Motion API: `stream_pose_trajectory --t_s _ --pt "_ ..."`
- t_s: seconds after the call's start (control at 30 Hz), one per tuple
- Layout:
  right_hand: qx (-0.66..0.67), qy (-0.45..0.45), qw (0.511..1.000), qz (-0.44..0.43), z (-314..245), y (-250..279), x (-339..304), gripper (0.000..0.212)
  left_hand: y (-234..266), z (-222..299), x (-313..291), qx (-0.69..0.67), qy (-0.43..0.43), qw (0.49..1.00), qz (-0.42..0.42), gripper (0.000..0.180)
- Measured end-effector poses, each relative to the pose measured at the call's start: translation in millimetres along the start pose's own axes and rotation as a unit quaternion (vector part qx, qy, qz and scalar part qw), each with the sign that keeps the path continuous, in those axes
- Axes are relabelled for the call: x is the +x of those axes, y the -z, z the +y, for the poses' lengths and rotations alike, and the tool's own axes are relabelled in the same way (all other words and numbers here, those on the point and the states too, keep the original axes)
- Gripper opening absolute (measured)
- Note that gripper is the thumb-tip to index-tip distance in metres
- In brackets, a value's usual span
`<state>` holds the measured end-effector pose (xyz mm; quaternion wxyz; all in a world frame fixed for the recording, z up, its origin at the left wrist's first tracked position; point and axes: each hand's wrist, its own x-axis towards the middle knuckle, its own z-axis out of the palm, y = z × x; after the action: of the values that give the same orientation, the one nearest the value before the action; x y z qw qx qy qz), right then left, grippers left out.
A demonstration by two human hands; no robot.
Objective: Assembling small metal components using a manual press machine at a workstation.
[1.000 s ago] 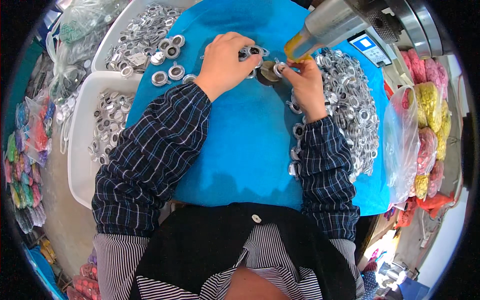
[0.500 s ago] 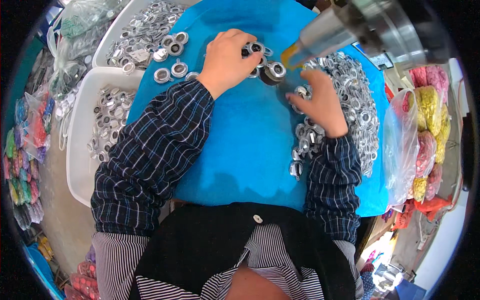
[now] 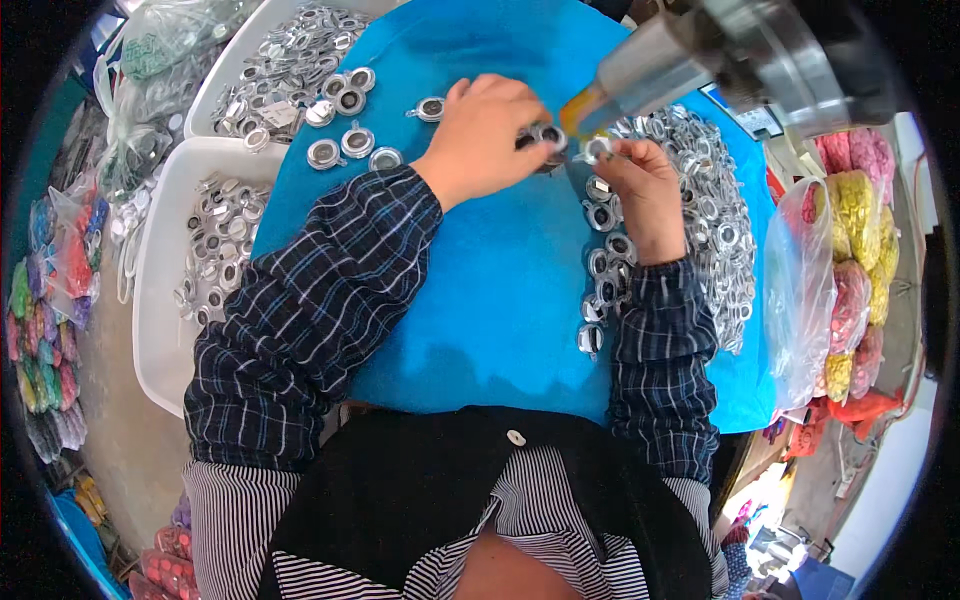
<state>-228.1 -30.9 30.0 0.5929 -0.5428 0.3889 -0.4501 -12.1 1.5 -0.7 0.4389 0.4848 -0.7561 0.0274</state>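
My left hand [image 3: 485, 140] is closed near the top middle of the blue cloth, its fingers and thumb around a round clear plastic piece with a dark centre [image 3: 548, 138]. The fingers partly cover whatever else lies under them. Just right of it, my right hand [image 3: 648, 195] pinches another round clear piece [image 3: 598, 150] between thumb and fingertips, below the yellowish tip of a metal cylinder [image 3: 650, 75]. Left of my left hand, several like pieces lie apart on the cloth, among them a dark-centred disc [image 3: 324, 153].
A large heap of clear round pieces [image 3: 715, 215] covers the cloth's right side. Two white tubs of such pieces stand at the left, the nearer tub [image 3: 150, 300] beside the blue cloth [image 3: 480, 320]. Bags of colourful bundles [image 3: 855, 250] hang at the right.
My left hand has moved right and slightly nearer, uncovering a disc on its left. My right hand has turned from spread fingers to a pinch on a round piece.
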Motion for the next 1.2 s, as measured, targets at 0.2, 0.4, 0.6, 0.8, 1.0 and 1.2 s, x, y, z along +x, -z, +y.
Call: stream_pose_trajectory --t_s 0.2,0.4,0.6,0.8,1.0,1.2 --pt "-0.31 0.081 0.946 0.037 11.8 -28.4 2.3 0.009 5.4 -17.7 0.3 -0.062 0.112 0.992 0.007 0.022" --pt "-0.416 0.16 0.894 0.052 12.9 -35.8 3.0 0.01 1.2 -8.4 3.8 -0.071 0.004 0.997 0.04 0.022" --pt "-0.47 0.13 0.872 -0.046 -6.3 3.8 -4.7 0.021 7.6 -4.7 0.3 -0.03 0.011 0.999 -0.011 0.022" --pt "-0.514 0.117 0.839 -0.132 -13.1 16.8 -12.5 0.032 -3.1 -3.8 1.8 0.003 0.009 0.999 -0.042 0.022" --pt "-0.58 0.074 0.808 -0.077 -9.9 7.7 -11.2 0.03 -3.9 -9.5 0.5 -0.034 0.079 0.996 0.013 0.018" --pt "-0.514 -0.034 0.857 0.01 -9.5 11.9 -6.9 0.024 1.3 -13.2 -2.1 -0.049 0.104 0.993 0.017 0.021"
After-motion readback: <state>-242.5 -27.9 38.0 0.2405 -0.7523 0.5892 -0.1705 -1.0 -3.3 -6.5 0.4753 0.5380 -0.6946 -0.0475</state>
